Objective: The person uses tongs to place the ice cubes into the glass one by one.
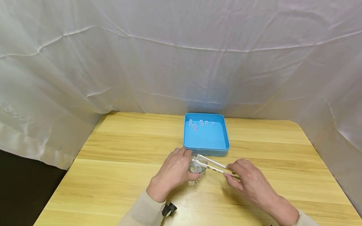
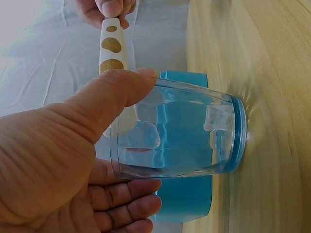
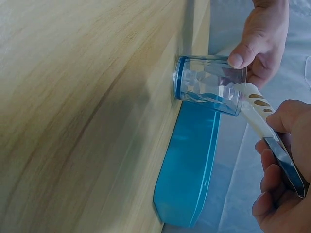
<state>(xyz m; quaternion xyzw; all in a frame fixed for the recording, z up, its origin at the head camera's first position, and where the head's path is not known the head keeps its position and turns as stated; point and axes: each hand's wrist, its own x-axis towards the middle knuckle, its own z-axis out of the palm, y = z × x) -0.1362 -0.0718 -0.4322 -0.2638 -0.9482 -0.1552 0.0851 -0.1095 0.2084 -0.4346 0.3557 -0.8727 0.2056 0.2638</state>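
My left hand (image 1: pixel 175 169) grips a clear faceted cup (image 2: pixel 182 170) near its rim, thumb on one side and fingers on the other. Upright on the table, the cup stands just in front of the blue tray (image 1: pixel 207 152). A clear cube (image 2: pixel 217 117) lies at its bottom. From the right, my right hand (image 1: pixel 250 179) holds white tongs (image 1: pixel 216 170) with brown spots, thumb and fingers around the handles. The tong tips reach into the cup's mouth and appear to pinch another clear piece (image 3: pixel 227 92); its outline is hard to make out through the cup wall.
Several clear cubes (image 1: pixel 195 127) lie toward the back and left inside the tray. Underneath is a light wood table (image 1: pixel 118 175). A pale curtain (image 1: pixel 158 72) hangs behind it and along the sides. A small black device (image 1: pixel 169 209) sits by the left wrist.
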